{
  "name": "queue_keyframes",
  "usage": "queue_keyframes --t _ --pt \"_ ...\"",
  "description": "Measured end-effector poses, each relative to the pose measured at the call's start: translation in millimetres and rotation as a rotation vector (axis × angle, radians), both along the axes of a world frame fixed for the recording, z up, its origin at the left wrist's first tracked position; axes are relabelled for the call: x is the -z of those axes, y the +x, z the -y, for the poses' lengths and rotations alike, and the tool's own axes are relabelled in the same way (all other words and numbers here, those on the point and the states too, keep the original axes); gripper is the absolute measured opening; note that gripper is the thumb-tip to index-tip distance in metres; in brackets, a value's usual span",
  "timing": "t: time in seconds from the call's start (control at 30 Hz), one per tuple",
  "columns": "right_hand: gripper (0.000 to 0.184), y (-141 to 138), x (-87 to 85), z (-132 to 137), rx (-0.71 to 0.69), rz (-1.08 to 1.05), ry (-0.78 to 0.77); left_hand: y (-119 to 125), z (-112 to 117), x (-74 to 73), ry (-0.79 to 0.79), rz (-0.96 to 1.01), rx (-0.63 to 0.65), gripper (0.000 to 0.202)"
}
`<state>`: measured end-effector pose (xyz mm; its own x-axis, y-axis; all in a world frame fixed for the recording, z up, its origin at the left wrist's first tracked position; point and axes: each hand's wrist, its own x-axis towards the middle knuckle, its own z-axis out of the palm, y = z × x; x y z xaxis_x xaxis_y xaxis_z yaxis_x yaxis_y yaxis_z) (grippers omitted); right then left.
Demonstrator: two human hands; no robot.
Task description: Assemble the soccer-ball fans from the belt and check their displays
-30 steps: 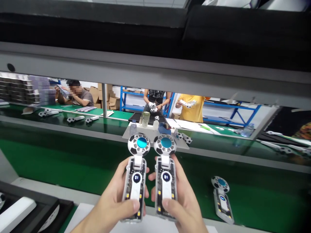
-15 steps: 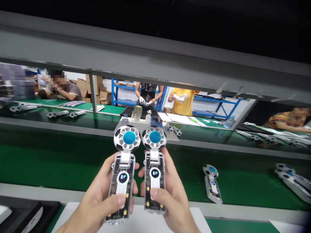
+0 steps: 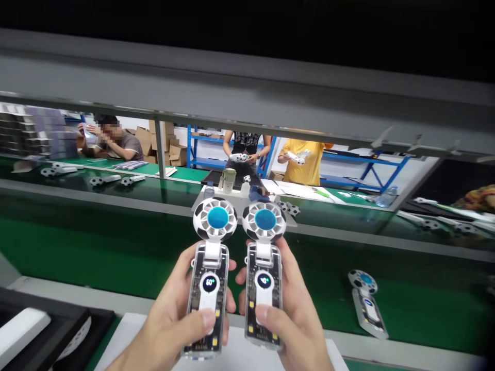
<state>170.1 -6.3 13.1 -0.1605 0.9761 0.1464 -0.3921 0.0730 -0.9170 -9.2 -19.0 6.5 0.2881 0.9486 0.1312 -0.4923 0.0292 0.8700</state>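
Observation:
My left hand (image 3: pixel 170 324) grips a handheld fan (image 3: pixel 209 273) upright, thumb pressed on its white button. Its football-patterned head has a blue centre, and the small round display reads 50. My right hand (image 3: pixel 294 319) holds a second, matching fan (image 3: pixel 263 278) beside it, thumb on its button, the display lit with a number I cannot read fully. The two fans stand side by side, nearly touching, above a white sheet (image 3: pixel 235 358) at the bench edge.
A third fan (image 3: pixel 367 301) lies on the green conveyor belt (image 3: pixel 96 252) at right. A black tray (image 3: pixel 42 335) with white parts sits at lower left. Across the belt, other people stand and sit with more fans; a grey rail (image 3: pixel 247 98) spans overhead.
The left fan's display went from 01 to 50 and the right fan's number also changed. Both hands keep the same grip; the view shifted slightly.

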Motion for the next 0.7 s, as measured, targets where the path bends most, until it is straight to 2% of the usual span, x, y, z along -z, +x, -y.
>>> queue_keyframes --t 0.2,0.4,0.5,0.7 --pt "0.102 -1.8 1.5 -1.6 -0.037 -0.010 -0.024 -0.4 -0.1 -0.1 0.020 -0.004 -0.001 0.064" --pt "0.100 -1.9 2.8 -1.4 0.021 -0.004 -0.056 -2.0 -0.8 -0.1 0.022 -0.014 0.003 0.068" --pt "0.096 -3.5 3.7 -1.0 0.024 0.008 -0.022 -1.0 -1.5 -2.2 0.005 0.001 -0.009 0.068" --pt "0.070 -9.8 3.9 0.7 0.132 0.067 -0.015 4.5 -5.2 -9.8 -0.128 -0.032 -0.124 0.035"
